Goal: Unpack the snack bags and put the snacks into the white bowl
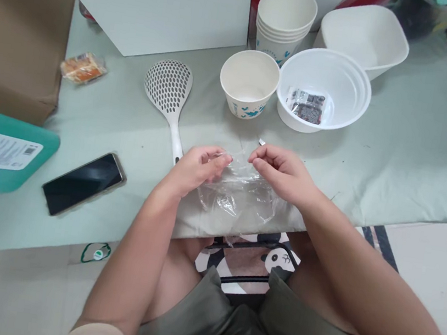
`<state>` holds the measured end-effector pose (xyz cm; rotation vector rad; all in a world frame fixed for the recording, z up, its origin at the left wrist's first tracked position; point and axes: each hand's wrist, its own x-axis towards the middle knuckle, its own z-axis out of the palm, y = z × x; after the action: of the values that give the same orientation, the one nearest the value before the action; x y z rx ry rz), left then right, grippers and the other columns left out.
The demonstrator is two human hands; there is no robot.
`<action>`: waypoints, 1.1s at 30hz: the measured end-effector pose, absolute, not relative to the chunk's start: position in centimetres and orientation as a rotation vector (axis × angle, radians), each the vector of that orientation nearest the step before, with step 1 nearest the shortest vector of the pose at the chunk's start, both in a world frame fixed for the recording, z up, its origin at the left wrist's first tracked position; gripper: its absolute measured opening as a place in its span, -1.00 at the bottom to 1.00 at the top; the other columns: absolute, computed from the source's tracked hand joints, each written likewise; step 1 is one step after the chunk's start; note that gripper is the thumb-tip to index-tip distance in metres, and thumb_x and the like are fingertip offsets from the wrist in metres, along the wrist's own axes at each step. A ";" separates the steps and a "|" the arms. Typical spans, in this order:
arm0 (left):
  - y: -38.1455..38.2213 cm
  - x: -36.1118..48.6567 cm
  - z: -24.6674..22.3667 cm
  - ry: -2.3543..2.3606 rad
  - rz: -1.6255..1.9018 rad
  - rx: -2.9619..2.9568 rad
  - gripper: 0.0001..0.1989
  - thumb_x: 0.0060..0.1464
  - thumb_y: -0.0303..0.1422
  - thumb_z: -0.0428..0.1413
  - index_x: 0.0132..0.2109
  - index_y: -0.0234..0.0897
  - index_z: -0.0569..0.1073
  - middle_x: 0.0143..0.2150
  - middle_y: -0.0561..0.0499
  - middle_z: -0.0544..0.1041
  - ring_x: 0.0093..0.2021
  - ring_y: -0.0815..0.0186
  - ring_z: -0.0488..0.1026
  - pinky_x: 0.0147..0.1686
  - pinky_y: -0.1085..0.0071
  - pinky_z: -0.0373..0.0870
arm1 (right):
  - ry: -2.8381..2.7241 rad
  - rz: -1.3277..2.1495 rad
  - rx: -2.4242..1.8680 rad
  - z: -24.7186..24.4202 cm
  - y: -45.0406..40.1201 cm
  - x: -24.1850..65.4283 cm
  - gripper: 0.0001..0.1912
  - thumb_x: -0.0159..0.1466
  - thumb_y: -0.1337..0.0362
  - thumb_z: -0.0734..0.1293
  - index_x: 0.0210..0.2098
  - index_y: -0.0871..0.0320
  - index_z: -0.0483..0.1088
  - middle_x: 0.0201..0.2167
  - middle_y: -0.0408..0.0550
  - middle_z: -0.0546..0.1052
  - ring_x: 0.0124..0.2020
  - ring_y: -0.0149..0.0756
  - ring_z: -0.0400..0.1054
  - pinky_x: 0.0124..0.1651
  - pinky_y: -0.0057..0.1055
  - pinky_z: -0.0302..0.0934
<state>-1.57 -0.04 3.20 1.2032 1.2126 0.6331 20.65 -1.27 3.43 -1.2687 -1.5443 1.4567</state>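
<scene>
A clear plastic bag (241,189) hangs between my hands at the table's front edge. Thumb and fingers of my left hand (202,167) pinch its upper left side. My right hand (279,172) is closed in a pinch at the upper right of the bag, with a small silvery bit (261,142) showing just beyond the fingers. Left of my left hand lies a white slotted skimmer (170,88), its handle end partly hidden by that hand. Beyond the hands stand a paper bowl (249,77) and a white plastic bowl (346,104) with small dark packets (309,106) inside.
A stack of paper bowls (287,13) and a squarish white bowl (366,38) stand at the back. To the left are a phone (83,184), a green container (5,153), a wrapped snack (83,67) and a cardboard box (21,34). A white box (155,2) stands behind the skimmer.
</scene>
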 end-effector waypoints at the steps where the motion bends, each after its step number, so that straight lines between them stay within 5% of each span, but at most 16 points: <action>1: -0.1 -1.4 3.2 1.232 0.630 1.229 -0.55 -0.01 0.05 0.34 -0.34 -0.29 0.56 -0.58 0.09 0.38 -0.62 0.47 0.24 -0.64 0.51 0.12 | -1.550 1.472 -1.250 3.3 -1.4 20.7 -0.79 0.26 0.09 0.37 -0.25 0.10 0.43 -0.63 -0.33 0.21 -0.60 -0.47 0.00 -0.50 -0.42 -0.12; 7: -0.3 -0.7 2.8 1.255 1.024 1.182 -0.69 0.08 -0.13 0.27 -0.45 -0.24 0.50 -0.69 0.17 0.22 -0.71 0.51 0.08 -0.71 0.51 -0.07 | -1.557 1.391 -1.411 2.8 -1.3 20.8 -0.71 0.29 0.09 0.33 -0.08 0.12 0.43 -0.62 -0.35 0.20 -0.58 -0.43 0.05 -0.47 -0.40 -0.05; 13: -0.1 -0.7 3.0 1.290 1.110 1.121 -0.60 0.06 -0.02 0.32 -0.49 -0.23 0.49 -0.73 0.19 0.13 -0.72 0.51 -0.01 -0.74 0.50 -0.14 | -1.669 1.351 -1.396 3.3 -1.2 21.0 -0.70 0.31 0.05 0.29 -0.37 0.12 0.48 -0.58 -0.22 0.32 -0.51 -0.40 0.16 -0.38 -0.37 0.01; 16: -0.1 -0.8 3.4 1.239 1.083 1.026 -0.55 -0.02 0.05 0.36 -0.45 -0.25 0.50 -0.67 0.14 0.29 -0.68 0.48 0.19 -0.71 0.53 0.09 | -1.454 1.314 -1.322 3.5 -1.2 21.4 -0.68 0.28 0.00 0.34 -0.45 0.09 0.43 -0.66 -0.27 0.18 -0.58 -0.43 0.02 -0.46 -0.38 -0.10; 19: -0.4 -0.9 3.3 1.055 0.898 0.880 -0.41 -0.14 0.16 0.40 -0.19 -0.27 0.59 -0.33 -0.06 0.64 -0.32 0.29 0.61 -0.37 0.44 0.56 | -1.070 1.376 -1.236 3.9 -1.2 22.0 -0.58 0.20 -0.14 0.43 -0.45 0.04 0.32 -0.68 -0.35 0.03 -0.65 -0.47 -0.17 -0.55 -0.40 -0.25; 21: -0.6 -0.8 3.1 0.971 0.739 0.875 -0.32 -0.22 0.09 0.47 -0.04 -0.26 0.58 -0.11 -0.15 0.69 -0.10 0.19 0.67 -0.14 0.34 0.62 | -0.912 1.420 -1.191 4.2 -1.3 22.6 -0.49 0.17 -0.21 0.46 -0.47 0.02 0.23 -0.66 -0.36 -0.04 -0.66 -0.50 -0.24 -0.57 -0.41 -0.29; 23: -0.8 -0.4 3.0 0.959 0.608 0.952 -0.42 -0.22 -0.09 0.52 -0.10 -0.29 0.58 -0.17 -0.12 0.69 -0.16 0.22 0.66 -0.16 0.35 0.61 | -0.851 1.432 -1.189 4.7 -1.3 23.3 -0.44 0.19 -0.24 0.45 -0.48 0.02 0.16 -0.64 -0.35 -0.07 -0.66 -0.50 -0.26 -0.60 -0.41 -0.30; 27: -0.7 0.5 3.9 0.971 0.745 0.930 -0.67 -0.12 -0.25 0.45 -0.39 -0.27 0.45 -0.56 0.14 0.41 -0.57 0.47 0.40 -0.52 0.52 0.42 | -0.821 1.448 -1.226 5.1 -1.5 24.4 -0.44 0.25 -0.25 0.41 -0.48 0.01 0.14 -0.64 -0.35 -0.10 -0.67 -0.49 -0.28 -0.62 -0.41 -0.32; 33: 0.4 -0.1 5.9 1.002 0.820 0.785 -0.71 -0.08 -0.25 0.41 -0.31 -0.19 0.46 -0.66 0.30 0.05 -0.74 0.59 -0.14 -0.77 0.59 -0.23 | -0.785 1.519 -1.213 5.1 -2.0 25.5 -0.49 0.20 -0.20 0.47 -0.47 0.03 0.24 -0.66 -0.36 -0.10 -0.68 -0.53 -0.29 -0.64 -0.46 -0.31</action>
<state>-0.06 0.35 5.87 0.7854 1.0025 0.8204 25.51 -1.97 5.14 -1.2128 -0.7849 1.5194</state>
